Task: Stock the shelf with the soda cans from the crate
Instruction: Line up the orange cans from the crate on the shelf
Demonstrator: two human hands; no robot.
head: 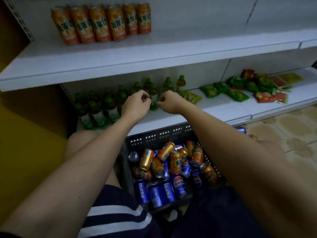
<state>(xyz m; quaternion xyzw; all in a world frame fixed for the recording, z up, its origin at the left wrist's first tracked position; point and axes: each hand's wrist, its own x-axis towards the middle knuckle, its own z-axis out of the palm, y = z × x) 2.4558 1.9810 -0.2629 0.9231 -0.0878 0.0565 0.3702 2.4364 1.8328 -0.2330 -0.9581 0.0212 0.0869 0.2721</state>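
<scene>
Shelving point(154, 54): white unit of two visible boards; the lower board runs under both hands, the upper one lies above and beyond them.
Crate point(154, 138): dark perforated crate, below the hands and between the forearms, near the person's lap.
Soda cans point(171, 165): loose heap of orange and blue cans inside the crate, none in either hand.
Orange cans point(101, 23): upright row on the upper board, well above and left of the hands.
Green bottles point(97, 110): upright cluster on the lower board, left of and behind the left hand.
Snack packets point(248, 88): scattered on the lower board, well to the right of the right hand.
Single green bottle point(153, 100): upright between the two hands.
Left hand point(136, 104): fingers curled, fingertips meeting the bottle's left side near its shoulder.
Right hand point(169, 102): fingers curled likewise, pinching the bottle's right side; how firmly either hand clamps it cannot be told.
</scene>
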